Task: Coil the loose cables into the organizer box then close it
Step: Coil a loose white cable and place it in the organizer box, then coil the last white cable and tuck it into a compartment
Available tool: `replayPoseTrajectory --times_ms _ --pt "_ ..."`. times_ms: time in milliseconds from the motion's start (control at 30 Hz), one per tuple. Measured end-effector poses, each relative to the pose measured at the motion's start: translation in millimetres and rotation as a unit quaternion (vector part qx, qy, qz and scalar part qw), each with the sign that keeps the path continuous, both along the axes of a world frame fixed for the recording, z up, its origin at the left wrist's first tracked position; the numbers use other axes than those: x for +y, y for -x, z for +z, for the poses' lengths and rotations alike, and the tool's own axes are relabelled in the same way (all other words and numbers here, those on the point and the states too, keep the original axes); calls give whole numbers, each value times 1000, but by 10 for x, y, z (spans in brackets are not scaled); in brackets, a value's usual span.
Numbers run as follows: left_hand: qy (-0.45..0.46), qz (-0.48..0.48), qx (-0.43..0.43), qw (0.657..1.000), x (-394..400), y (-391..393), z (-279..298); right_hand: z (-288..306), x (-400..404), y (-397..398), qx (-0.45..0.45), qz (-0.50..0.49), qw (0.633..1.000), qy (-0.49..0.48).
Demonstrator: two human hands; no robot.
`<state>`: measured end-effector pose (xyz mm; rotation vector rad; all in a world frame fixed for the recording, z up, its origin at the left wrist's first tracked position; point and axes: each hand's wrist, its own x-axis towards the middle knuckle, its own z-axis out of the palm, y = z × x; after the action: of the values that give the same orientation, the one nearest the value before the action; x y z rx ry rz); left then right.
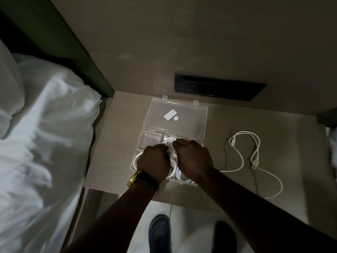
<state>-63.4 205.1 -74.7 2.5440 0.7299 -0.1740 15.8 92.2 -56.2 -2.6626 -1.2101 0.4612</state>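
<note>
A clear plastic organizer box lies on the bedside table, its lid flat open behind it. Both my hands are inside the box. My left hand and my right hand pinch a coiled white cable between them over a middle compartment. More white coils show under my hands at the box's near side. One loose white USB cable sprawls on the table to the right of the box, untouched.
The light wooden table ends close to my body; its front edge runs under my forearms. A bed with white sheets lies at the left. A black socket panel sits on the wall behind the box. My shoes show on the floor below.
</note>
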Motion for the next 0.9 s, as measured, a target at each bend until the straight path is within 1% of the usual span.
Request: replayPoseTrajectory --times_ms 67,133,200,267,333,400,467,533,633,667,767,900 --pt "3 -1 -35 999 -23 33 7 19 -112 -15 4 -20 999 -44" --pt "-14 -17 -58 998 -35 42 12 23 -287 -149 -1 -75 994 -82" --pt "-38 -35 -63 997 -37 33 17 0 -557 -346 -7 -166 978 -130" --pt "-56 -40 -65 996 -56 20 33 -29 -895 -536 -18 -264 951 -163" --pt "-79 -40 -67 994 -101 -1 64 -75 -1212 -673 -25 -341 929 -139" --pt "-91 -37 -84 992 -187 -39 108 -137 -1489 -793 -32 -380 919 -101" --pt "-83 -48 -113 989 -303 -97 153 -177 -1703 -924 -17 -407 910 -74" --pt "-56 -69 -154 984 -445 -155 186 -225 -1829 -1032 -4 -413 910 -39" --pt "-5 -85 -202 976 -694 -260 217 -328 -1762 -1099 47 -379 924 4" --pt "15 -85 -213 973 -787 -294 226 -368 -1680 -1105 62 -369 927 5" --pt "55 -88 -232 967 -1034 -394 247 -469 -1387 -1158 65 -328 942 6" --pt "101 -108 -224 963 -1323 -459 262 -511 -1219 -1237 111 -325 938 -35"
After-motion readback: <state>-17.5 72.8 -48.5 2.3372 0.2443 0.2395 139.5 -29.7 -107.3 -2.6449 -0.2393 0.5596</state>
